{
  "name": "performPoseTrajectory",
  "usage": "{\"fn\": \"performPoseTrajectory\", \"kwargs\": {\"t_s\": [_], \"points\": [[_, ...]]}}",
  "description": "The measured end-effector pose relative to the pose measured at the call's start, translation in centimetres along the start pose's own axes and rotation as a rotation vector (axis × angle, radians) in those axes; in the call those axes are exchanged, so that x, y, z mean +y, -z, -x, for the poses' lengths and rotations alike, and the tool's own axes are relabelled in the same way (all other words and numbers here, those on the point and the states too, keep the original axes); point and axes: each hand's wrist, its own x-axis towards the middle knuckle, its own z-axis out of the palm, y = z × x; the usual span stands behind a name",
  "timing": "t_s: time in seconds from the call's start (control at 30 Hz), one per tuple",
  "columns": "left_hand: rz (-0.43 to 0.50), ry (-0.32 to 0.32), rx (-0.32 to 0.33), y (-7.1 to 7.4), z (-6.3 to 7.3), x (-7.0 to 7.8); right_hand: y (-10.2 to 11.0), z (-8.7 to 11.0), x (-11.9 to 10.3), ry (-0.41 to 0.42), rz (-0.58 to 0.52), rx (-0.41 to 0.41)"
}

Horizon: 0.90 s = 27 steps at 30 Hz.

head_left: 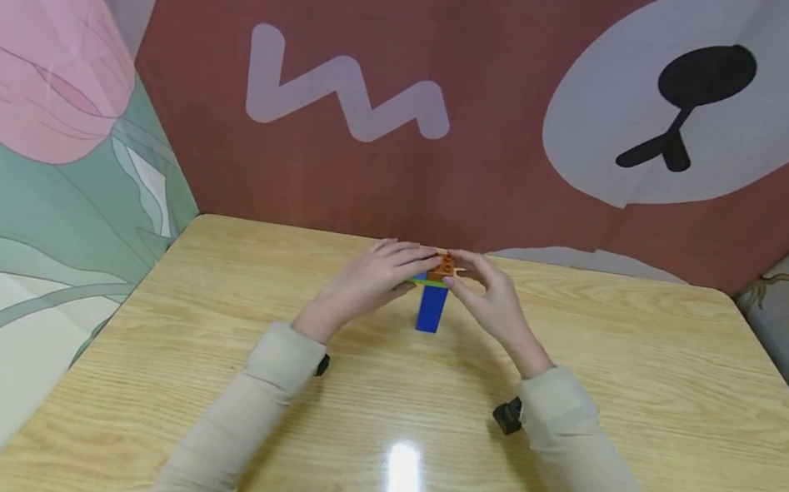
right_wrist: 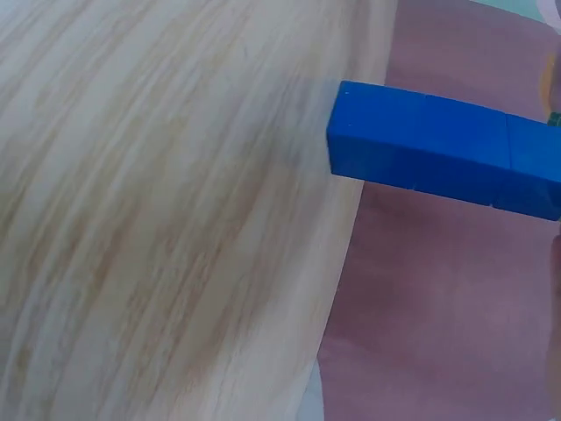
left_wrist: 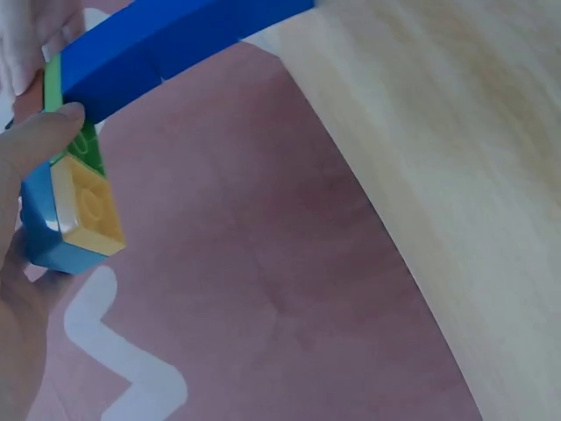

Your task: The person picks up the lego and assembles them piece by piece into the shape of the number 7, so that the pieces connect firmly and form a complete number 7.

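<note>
A tower of blue building bricks (head_left: 431, 310) stands upright near the table's far edge. On top lies a thin green plate (left_wrist: 83, 147), which carries an orange brick (head_left: 441, 268) and a light-blue brick (left_wrist: 48, 232). Below the plate's left part sits a yellow brick (left_wrist: 92, 206), seen in the left wrist view. My left hand (head_left: 377, 277) grips this top part from the left, thumb under the green plate and fingers above. From the right, my right hand (head_left: 489, 297) pinches the orange brick between thumb and fingers. The right wrist view shows the blue tower but hardly any hand.
The wooden table (head_left: 352, 442) reaches back to a reddish-brown cloth (head_left: 343, 180) printed with a bear face. A flowered cloth (head_left: 30, 144) hangs at the left. Black wrist camera parts (head_left: 508, 416) show below the sleeves.
</note>
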Motion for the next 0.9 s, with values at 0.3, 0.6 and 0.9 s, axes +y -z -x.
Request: {"fn": "performPoseTrajectory", "kwargs": {"t_s": [0.3, 0.6, 0.9], "points": [[-0.068, -0.011, 0.014, -0.5, 0.3, 0.0, -0.4, 0.2, 0.2, 0.488, 0.434, 0.128], [-0.121, -0.031, 0.091, -1.2, 0.5, 0.1, -0.4, 0.3, 0.7, 0.552, 0.499, 0.126], [-0.081, -0.030, 0.133, -1.6, 0.5, 0.1, -0.5, 0.4, 0.7, 0.524, 0.510, 0.111]]}}
